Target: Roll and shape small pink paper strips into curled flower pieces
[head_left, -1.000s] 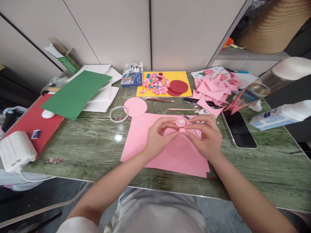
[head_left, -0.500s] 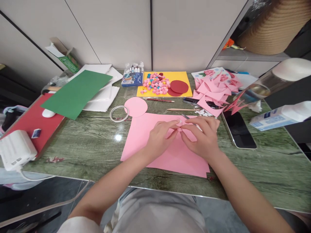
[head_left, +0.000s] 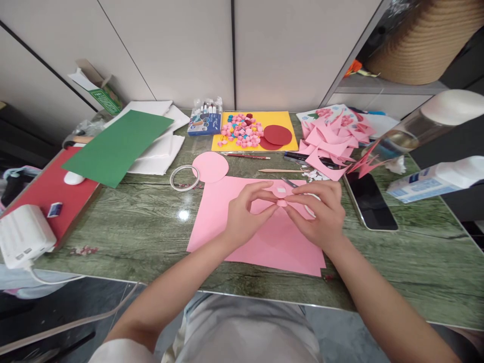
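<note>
Our left hand (head_left: pixel 245 209) and right hand (head_left: pixel 321 212) are both pinched, thumb against fingers, on a small pink paper piece (head_left: pixel 282 203), one from each side. The piece sits between our fingertips, above the large pink sheet (head_left: pixel 214 217); looks bent, with a small white patch (head_left: pixel 282 190) facing up. We can't tell whether it's one layer or two, fingers cover the edges.

Just beyond our right fingers: scissors (head_left: pixel 288 182), blade tips past the sheet's far edge, rest partly hidden by the hand. Next out: wooden stick (head_left: pixel 280 170) and white scraps (head_left: pixel 317 175). Phone (head_left: pixel 372 201) lies flat to the right of the sheet.

On the left, a pink disc (head_left: pixel 210 167) at the sheet's far-left corner, tape roll (head_left: pixel 172 180) just beside it, partly overlapping in our view.

Farther back on the counter (head_left: pixel 143 222): yellow sheet (head_left: pixel 280 118) carrying small coloured paper bits (head_left: pixel 242 128) and two overlapping dark red discs (head_left: pixel 278 134). Marker pack (head_left: pixel 204 123) left of that, pile of pink offcuts (head_left: pixel 328 136) right.
</note>
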`<state>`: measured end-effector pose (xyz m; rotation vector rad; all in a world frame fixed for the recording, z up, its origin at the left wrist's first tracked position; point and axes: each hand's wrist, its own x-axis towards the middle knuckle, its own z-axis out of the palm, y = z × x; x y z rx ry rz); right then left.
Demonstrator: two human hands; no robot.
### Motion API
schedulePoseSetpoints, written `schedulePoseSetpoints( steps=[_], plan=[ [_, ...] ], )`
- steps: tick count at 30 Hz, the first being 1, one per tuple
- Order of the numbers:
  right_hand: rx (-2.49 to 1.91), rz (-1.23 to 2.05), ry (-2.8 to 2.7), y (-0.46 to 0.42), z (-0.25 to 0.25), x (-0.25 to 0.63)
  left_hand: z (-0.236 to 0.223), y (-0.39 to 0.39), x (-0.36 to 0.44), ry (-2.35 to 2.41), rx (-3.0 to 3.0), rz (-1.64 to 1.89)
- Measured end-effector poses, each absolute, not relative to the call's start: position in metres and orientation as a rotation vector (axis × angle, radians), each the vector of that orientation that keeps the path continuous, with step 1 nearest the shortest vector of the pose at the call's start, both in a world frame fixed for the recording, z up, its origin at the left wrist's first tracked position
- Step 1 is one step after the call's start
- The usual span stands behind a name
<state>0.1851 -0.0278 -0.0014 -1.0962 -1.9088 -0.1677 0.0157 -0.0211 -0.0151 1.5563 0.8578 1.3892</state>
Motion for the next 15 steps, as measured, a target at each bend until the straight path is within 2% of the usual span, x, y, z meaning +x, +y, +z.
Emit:
schedulePoseSetpoints(
  steps=[7, 15],
  plan=[
    [-1.109, 0.044, -1.885, -0.0268, -0.0028, 0.1831, -0.0106, -0.0218, 0.0150, 0.895, 1.567, 1.386],
    [-1.128, -0.342, -2.046, -0.0232, -0.0097, 0.1873, -0.0167, -0.0215, 0.0154, 1.181, 2.046, 1.317]
  ],
)
